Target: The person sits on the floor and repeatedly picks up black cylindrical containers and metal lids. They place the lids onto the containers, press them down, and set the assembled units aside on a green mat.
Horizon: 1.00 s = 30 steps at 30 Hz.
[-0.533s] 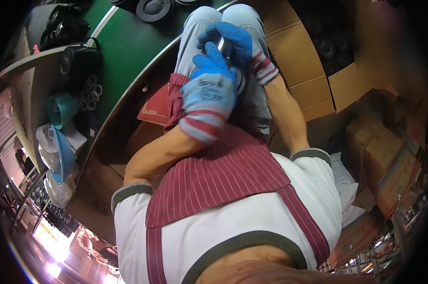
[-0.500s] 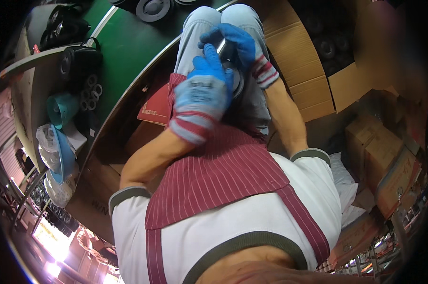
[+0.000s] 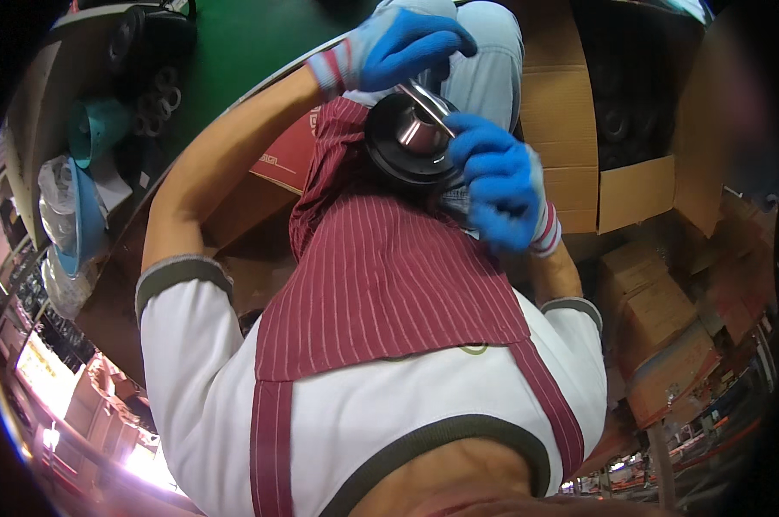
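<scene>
A black round wheel-like piece (image 3: 389, 155) with a shiny metal cup-shaped centre (image 3: 421, 134) rests on my lap, against the striped apron. A slim shiny metal bar (image 3: 429, 105) slants across its upper right; whether the two are joined I cannot tell. At the bar's upper end is my left hand (image 3: 406, 53) in a blue-coated glove, its fingers bent and pressed together; its grip is partly hidden beneath the glove. My right hand (image 3: 499, 183), gloved alike, has its fingers curled round the bar's lower end, beside the wheel-like piece's right edge.
An opened cardboard box (image 3: 561, 138) with dark round parts stands to my right. On the left are a green work surface (image 3: 243, 39), several pale rings (image 3: 158, 103), a teal tub (image 3: 98, 129) and a black round item (image 3: 144, 41). A red box (image 3: 286, 155) sits beside my lap.
My left hand has moved up and away from the round piece, uncovering it. My right hand has come down to the bar's lower end. The camera view has shifted.
</scene>
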{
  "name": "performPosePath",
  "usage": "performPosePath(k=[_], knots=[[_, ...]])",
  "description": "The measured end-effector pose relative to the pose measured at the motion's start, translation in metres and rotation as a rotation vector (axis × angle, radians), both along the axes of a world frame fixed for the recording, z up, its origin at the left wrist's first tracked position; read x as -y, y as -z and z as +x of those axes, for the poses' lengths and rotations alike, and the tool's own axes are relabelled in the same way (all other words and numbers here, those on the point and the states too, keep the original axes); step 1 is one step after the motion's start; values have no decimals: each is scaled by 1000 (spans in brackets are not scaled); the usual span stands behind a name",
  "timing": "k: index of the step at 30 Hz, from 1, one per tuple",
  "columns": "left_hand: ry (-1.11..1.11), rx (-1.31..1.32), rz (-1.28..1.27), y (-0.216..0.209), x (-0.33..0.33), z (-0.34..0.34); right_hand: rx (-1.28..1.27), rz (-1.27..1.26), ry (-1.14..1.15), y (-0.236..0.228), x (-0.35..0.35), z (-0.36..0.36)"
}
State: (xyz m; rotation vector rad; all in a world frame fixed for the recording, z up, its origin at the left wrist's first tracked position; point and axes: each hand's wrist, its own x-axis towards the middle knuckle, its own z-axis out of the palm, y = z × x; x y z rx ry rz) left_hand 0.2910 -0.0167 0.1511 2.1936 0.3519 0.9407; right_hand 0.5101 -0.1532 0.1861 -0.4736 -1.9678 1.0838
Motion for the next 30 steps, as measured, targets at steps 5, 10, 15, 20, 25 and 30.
performPosePath(k=[5, 10, 15, 20, 25, 30], knots=[[85, -401, -338, 27, -2, 29, 485, 206, -302, 8, 7, 0], [272, -241, -265, 34, -14, 49, 460, 173, -288, -3, 1, -48], [364, 23, -137, 69, -25, 63, 506, 187, -204, 9, -4, -72], [563, -29, -846, 44, -3, 89, 691, 259, -256, -31, -15, -115], [692, 22, -750, 31, 4, 95, 482, 312, -180, -24, -4, -125], [196, 19, -701, 32, -35, 41, 585, 451, 82, -55, -7, -82]])
